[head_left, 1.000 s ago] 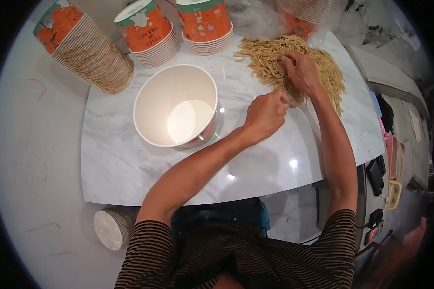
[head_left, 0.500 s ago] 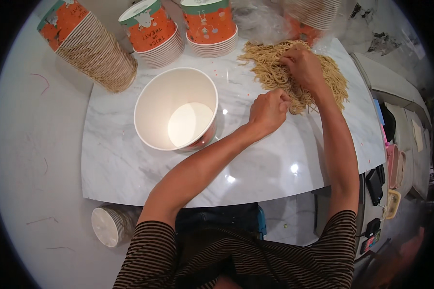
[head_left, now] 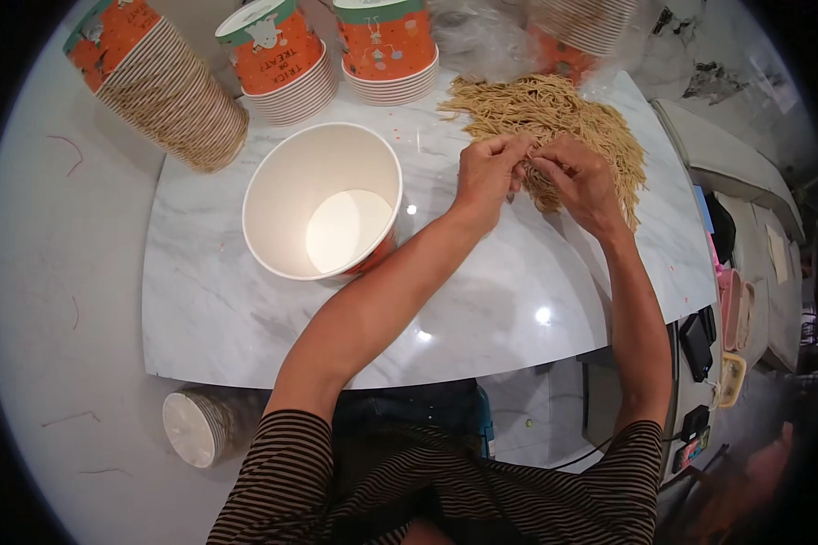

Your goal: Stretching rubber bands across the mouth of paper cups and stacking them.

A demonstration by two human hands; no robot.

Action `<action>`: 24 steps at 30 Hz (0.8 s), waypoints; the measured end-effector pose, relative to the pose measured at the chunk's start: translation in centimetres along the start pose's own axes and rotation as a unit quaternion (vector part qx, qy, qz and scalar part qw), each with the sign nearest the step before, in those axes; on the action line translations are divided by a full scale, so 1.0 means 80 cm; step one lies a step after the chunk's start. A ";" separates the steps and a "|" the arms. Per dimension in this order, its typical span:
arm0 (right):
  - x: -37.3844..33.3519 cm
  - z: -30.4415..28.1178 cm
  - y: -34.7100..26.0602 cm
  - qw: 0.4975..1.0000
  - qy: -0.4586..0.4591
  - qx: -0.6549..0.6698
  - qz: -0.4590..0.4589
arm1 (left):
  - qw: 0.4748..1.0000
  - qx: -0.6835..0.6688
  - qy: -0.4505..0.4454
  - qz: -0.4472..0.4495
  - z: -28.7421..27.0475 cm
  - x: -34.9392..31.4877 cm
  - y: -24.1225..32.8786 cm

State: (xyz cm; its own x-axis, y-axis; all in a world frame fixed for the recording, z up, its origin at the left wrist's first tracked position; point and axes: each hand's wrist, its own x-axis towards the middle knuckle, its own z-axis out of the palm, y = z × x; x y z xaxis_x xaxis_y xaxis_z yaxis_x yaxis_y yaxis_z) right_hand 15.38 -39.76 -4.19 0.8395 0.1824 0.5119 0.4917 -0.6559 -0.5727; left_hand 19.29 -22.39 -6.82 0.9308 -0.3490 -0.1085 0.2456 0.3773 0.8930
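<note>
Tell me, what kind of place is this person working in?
Probably a food-packing or take-away prep spot, perhaps in a home. Both hands, left hand and right hand, pull at a heap of noodles on a marble table, beside an open paper tub and stacks of orange paper tubs.

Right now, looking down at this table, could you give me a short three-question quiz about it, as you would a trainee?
1. True or false: the big white tub already holds noodles.
2. What do the left hand and right hand both touch?
A) a lid
B) the noodle pile
C) a spoon
3. Fill in: the leaning cup stack lies to the tub's far ____.

Key:
1. False, it looks empty.
2. B, both pinch strands at the pile's near edge.
3. Left.
</note>
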 end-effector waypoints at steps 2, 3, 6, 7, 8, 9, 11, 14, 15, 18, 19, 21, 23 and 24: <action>-0.002 -0.001 -0.001 1.000 0.003 -0.007 -0.012 | 1.000 -0.017 -0.004 0.023 0.000 -0.002 0.002; -0.002 -0.001 -0.001 1.000 -0.009 -0.014 0.004 | 1.000 -0.016 -0.004 0.024 0.001 -0.005 0.006; 0.004 0.006 0.002 0.998 -0.025 -0.049 0.019 | 0.999 0.019 0.013 0.045 0.002 -0.019 0.022; 0.003 0.008 0.006 0.996 -0.029 -0.081 0.025 | 0.997 0.012 0.000 0.075 0.007 -0.027 0.029; 0.005 0.012 0.020 0.997 -0.017 -0.060 0.037 | 0.994 0.005 -0.011 0.106 0.011 -0.036 0.036; 0.005 0.015 0.034 0.998 -0.006 -0.037 0.049 | 0.995 0.005 -0.005 0.103 0.014 -0.049 0.045; 0.009 0.005 0.041 0.997 -0.026 -0.041 0.062 | 0.984 0.068 -0.067 0.149 0.020 -0.075 0.066; 0.011 0.002 0.052 0.995 -0.030 -0.019 0.095 | 0.959 0.186 -0.120 0.179 0.020 -0.143 0.108; 0.015 0.009 0.049 0.995 -0.023 -0.045 0.090 | 0.943 0.221 -0.131 0.212 0.012 -0.168 0.122; 0.008 0.011 0.066 0.994 -0.020 -0.018 0.102 | 0.824 0.340 -0.199 0.407 -0.019 -0.213 0.147; 0.006 0.012 0.064 0.993 -0.017 0.007 0.120 | 0.797 0.367 -0.201 0.436 -0.026 -0.231 0.157; 0.009 0.009 0.058 0.998 -0.002 -0.047 0.033 | 0.837 0.341 -0.204 0.376 -0.036 -0.257 0.166; 0.009 0.005 0.047 0.997 -0.021 -0.046 0.056 | 0.867 0.363 -0.161 0.301 -0.050 -0.265 0.159; 0.011 0.002 0.040 0.997 -0.020 -0.047 0.054 | 0.894 0.357 -0.150 0.225 -0.056 -0.265 0.150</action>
State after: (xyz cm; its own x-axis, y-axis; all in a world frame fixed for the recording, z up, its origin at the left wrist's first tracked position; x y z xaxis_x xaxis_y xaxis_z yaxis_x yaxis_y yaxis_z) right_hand 17.72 -41.57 -5.67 0.8958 0.1338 0.4238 0.3751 -0.7390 -0.5596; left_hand 3.70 -6.59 4.21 0.7513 -0.5536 0.3592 -0.4712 -0.0689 0.8793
